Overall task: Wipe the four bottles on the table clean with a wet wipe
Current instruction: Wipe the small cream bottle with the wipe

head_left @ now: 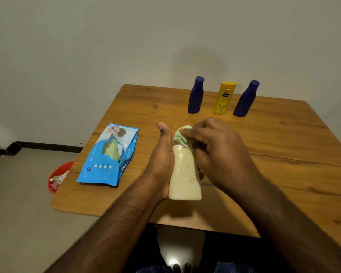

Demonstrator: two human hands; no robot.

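Note:
A cream bottle with small reddish stains is held above the wooden table, its base toward me. My left hand grips its left side, thumb pointing up. My right hand pinches a pale green wet wipe against the bottle's top end. Three more bottles stand in a row at the table's far side: a dark blue one, a yellow one and a second dark blue one.
A blue wet-wipe pack lies on the table's left part with a wipe showing at its opening. A red bowl with used wipes sits on the floor beside the table's left edge. A wall stands close behind the table.

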